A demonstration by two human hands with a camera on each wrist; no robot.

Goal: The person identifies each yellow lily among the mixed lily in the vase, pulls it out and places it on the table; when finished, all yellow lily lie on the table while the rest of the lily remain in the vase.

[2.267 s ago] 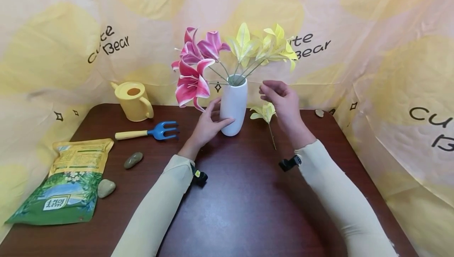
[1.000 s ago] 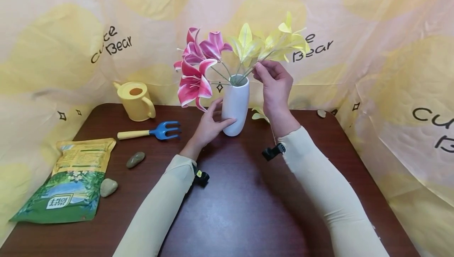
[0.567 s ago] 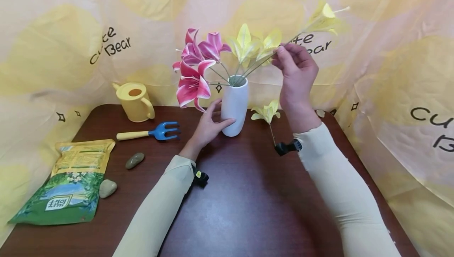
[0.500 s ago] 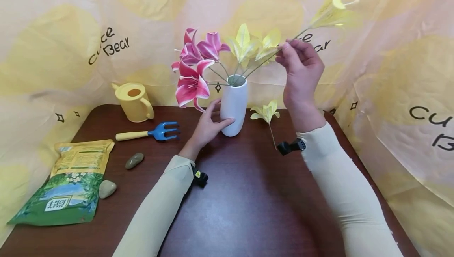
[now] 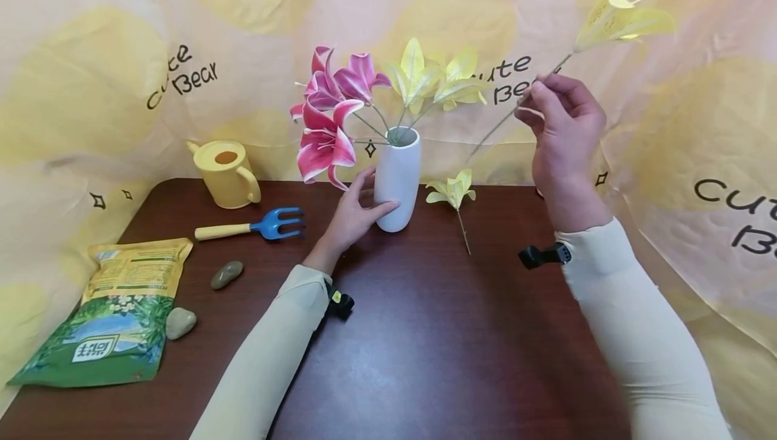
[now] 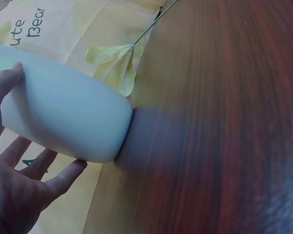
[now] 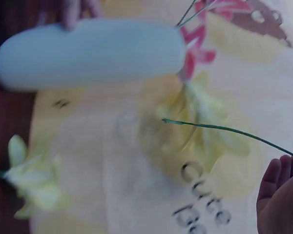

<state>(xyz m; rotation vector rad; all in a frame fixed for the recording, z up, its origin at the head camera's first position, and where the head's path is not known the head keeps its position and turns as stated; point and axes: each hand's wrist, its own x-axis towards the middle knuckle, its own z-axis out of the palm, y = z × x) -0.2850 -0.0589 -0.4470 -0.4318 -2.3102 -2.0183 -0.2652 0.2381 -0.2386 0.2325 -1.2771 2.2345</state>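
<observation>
My left hand point(image 5: 352, 218) grips the white vase point(image 5: 398, 180), which stands upright at the back of the table; the left wrist view shows thumb and fingers on opposite sides of it. Pink lilies point(image 5: 328, 143) lean out to the left and yellow lilies point(image 5: 414, 79) to the right. Up at the right, my right hand point(image 5: 570, 133) pinches the stem of another yellow lily point(image 5: 613, 21), its bloom above the fingers. In the right wrist view the green stem point(image 7: 224, 128) ends free of the vase. A short-stemmed yellow lily point(image 5: 454, 190) lies right of the vase.
On the left of the dark wooden table point(image 5: 388, 359) stand a yellow watering can point(image 5: 226, 177) and a blue hand fork point(image 5: 276, 225) with a yellow handle. Nearer are two stones, one dark point(image 5: 227, 275), one pale point(image 5: 181, 323), beside a green-yellow bag point(image 5: 115, 318). A printed cloth point(image 5: 255, 89) hangs behind.
My right hand, first holding nothing, took a yellow lily's stem at the vase, drew the flower out and carried it up and right. The left hand has stayed on the vase.
</observation>
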